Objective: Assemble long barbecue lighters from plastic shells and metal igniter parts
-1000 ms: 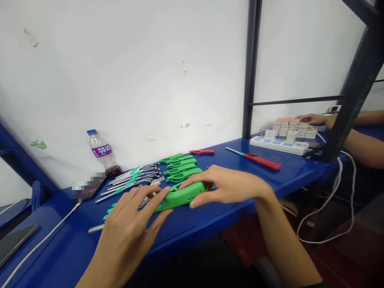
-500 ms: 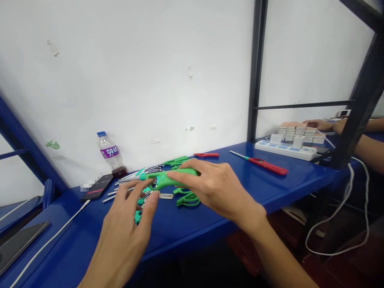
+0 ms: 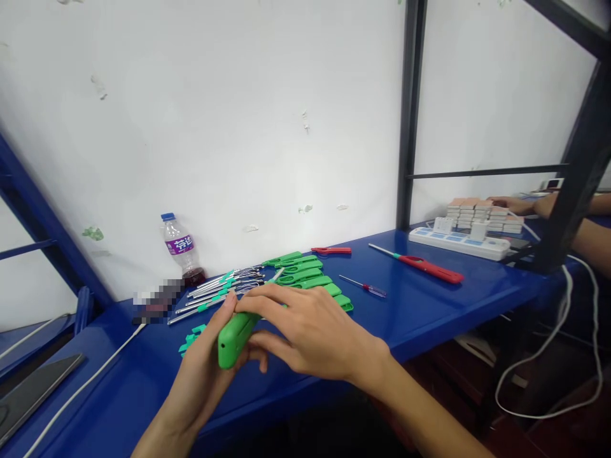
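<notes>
Two-handed now: left hand [image 3: 195, 375] and right hand [image 3: 317, 334] grip the green handle [image 3: 233, 343], just swung butt-end round, so likely not done yet.

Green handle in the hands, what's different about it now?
The green handle has turned: its holed end now points toward the person. The left hand now holds that end, which the right hand gripped before; the right hand has moved farther along it. The bottle and red lighter stayed put.

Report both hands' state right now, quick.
Left hand: closed, holding the green handle.
Right hand: closed over the same green handle, its exact grip partly hidden.
</notes>
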Available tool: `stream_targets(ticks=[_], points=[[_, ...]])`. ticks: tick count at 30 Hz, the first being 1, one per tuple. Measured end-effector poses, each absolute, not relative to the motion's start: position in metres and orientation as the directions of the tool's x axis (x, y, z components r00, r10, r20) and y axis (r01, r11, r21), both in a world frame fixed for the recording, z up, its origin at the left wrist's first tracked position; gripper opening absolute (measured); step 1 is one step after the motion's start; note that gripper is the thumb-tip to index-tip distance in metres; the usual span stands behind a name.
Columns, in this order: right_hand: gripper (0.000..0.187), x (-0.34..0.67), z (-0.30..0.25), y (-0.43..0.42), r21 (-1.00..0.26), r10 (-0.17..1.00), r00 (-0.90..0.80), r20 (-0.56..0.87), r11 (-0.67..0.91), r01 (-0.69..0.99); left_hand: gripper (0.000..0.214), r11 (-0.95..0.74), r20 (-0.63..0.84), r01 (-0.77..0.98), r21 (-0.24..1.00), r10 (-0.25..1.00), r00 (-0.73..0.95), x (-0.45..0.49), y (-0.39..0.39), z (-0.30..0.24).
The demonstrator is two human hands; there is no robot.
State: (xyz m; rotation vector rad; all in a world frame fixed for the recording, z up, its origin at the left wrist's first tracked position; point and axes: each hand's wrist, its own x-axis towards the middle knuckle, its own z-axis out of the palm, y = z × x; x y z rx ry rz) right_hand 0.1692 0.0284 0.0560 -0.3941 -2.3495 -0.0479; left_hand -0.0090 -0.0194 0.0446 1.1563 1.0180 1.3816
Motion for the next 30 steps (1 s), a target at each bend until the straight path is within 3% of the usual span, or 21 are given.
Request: stream_targets(ticks=[5, 9, 16, 21, 30], points=[[0.04, 0.176, 0.057, 0.031, -0.174, 0.335, -0.711, 0.619, 0.941, 0.292, 0.026, -0.035, 0.043, -0.362, 0.932, 0.999, 0.015, -0.01, -0.013, 0.046], [0.021, 0.18, 0.056, 0.039, -0.165, 0.324, -0.693, 0.644, 0.943, 0.287, 0.039, 0.043, -0.024, -0.314, 0.949, 0.998, 0.065, -0.011, -0.01, 0.046], [0.022, 0.186, 0.057, 0.048, -0.217, 0.391, -0.532, 0.751, 0.907, 0.361, 0.043, -0.107, 0.105, -0.148, 0.983, 0.994, -0.022, 0.001, -0.007, 0.036], [0.019, 0.184, 0.055, 0.047, -0.213, 0.382, -0.535, 0.754, 0.912, 0.352, 0.036, -0.191, 0.185, -0.2, 0.961, 0.981, -0.05, 0.003, 0.006, 0.021], [0.019, 0.178, 0.052, 0.049, -0.202, 0.372, -0.581, 0.724, 0.92, 0.337, 0.035, -0.2, 0.187, -0.214, 0.956, 0.979, -0.08, -0.003, 0.017, 0.007]])
